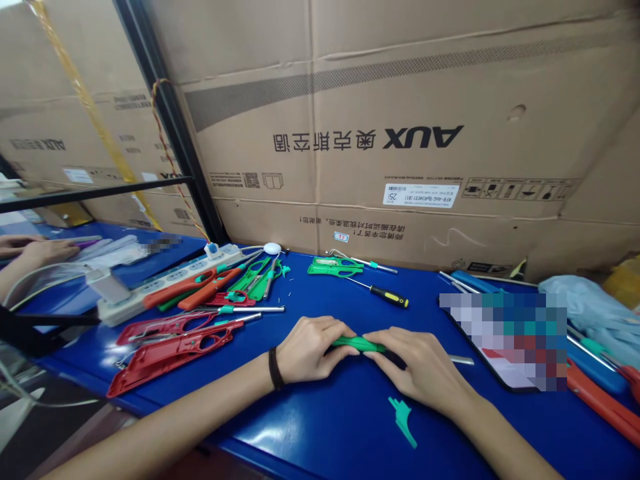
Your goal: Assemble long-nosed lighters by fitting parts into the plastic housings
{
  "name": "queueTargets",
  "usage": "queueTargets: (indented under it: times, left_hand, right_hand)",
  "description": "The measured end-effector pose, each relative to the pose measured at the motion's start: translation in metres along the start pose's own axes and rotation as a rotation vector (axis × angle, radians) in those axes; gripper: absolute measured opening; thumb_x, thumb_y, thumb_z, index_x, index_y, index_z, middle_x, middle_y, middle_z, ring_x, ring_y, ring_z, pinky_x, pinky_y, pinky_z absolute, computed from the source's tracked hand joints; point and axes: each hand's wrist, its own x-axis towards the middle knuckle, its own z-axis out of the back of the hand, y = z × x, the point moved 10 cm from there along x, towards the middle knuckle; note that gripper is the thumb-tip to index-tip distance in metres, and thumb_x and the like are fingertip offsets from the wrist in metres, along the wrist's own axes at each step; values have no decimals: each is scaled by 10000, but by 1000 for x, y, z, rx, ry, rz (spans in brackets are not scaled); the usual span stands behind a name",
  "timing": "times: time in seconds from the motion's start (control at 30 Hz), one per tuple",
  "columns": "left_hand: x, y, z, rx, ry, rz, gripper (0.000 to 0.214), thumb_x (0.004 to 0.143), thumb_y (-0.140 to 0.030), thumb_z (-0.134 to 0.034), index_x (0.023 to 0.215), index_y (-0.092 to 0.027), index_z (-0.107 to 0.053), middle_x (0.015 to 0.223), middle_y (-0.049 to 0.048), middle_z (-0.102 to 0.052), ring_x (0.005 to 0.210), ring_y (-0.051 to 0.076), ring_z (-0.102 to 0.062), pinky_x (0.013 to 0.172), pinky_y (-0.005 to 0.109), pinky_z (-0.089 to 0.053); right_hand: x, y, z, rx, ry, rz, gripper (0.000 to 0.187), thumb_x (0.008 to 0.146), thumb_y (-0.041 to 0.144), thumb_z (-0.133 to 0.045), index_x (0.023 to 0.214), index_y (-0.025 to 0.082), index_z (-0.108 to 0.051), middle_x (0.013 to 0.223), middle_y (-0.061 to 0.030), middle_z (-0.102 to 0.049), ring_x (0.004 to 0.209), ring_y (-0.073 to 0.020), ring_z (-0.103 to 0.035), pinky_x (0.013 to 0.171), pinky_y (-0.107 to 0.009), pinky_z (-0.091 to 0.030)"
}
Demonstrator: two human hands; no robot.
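Above the middle of the blue table, my left hand (313, 350) pinches one end of a green lighter casing (359, 344). At its other end, the fingers and thumb of my right hand (420, 363) close on the same casing, hiding part of it. Under my right palm lies a dark part, and a flat silver metal strip (461, 360) sticks out beyond the hand; whether the two are one tool I cannot tell. A small teal plastic trigger piece (403, 421) rests on the table just below my right hand.
Opened red lighter casings (175, 357) and orange-handled lighters (213, 287) lie left by a white power strip (165, 280). Green casing parts (335, 265) and a screwdriver (389, 296) are behind my hands. Right, a phone (500, 340). Another person's hand (55, 252) is far left.
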Motion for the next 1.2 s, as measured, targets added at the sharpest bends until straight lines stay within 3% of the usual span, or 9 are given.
queueTargets:
  times: [0.33,0.5,0.63,0.83,1.07,1.2]
  left_hand:
    - [2,4,-1,-2,35,17,169,916,-297,-540,990,-160,-605,925,38,-699,810,158,-657,715,233,-490]
    - [3,4,-1,-16,101,-1,223,920,-323,-541,1080,-177,-597,1008,28,-688,886,153,-648,793,231,-483]
    - [0,5,3,49,88,-7,209,925,-306,-531,1069,-168,-591,1029,42,-662,941,167,-618,815,244,-485]
    - [-3,-5,1,256,62,-81,228,963,-309,-434,1045,-148,-573,928,56,-649,824,171,-615,696,251,-502]
    - [-1,-13,-1,334,78,-135,223,969,-283,-403,995,-138,-570,848,52,-629,744,167,-587,616,249,-489]
    - [-1,-16,-2,331,75,-176,204,959,-254,-412,981,-130,-572,836,55,-627,728,170,-580,603,250,-486]
  right_hand:
    - [5,-1,-5,-25,71,-50,184,913,257,-508,1088,254,-565,1008,-14,-697,882,-203,-663,716,-301,-500]
    - [5,-4,-1,-21,57,-64,160,930,303,-498,1072,282,-569,972,7,-698,874,-192,-657,734,-293,-485]
    - [3,-7,0,-45,51,-66,150,918,310,-519,1056,269,-560,943,2,-695,824,-192,-658,680,-286,-478]
    - [6,3,-3,-147,4,43,157,902,290,-549,1039,224,-589,947,-43,-692,847,-215,-629,721,-332,-486]
    - [5,16,-8,-132,-69,161,174,924,202,-501,1073,180,-586,998,-59,-696,902,-216,-637,847,-375,-489]
    - [1,19,-10,-126,-57,189,193,941,178,-447,1074,161,-585,993,-78,-692,910,-219,-639,820,-366,-512]
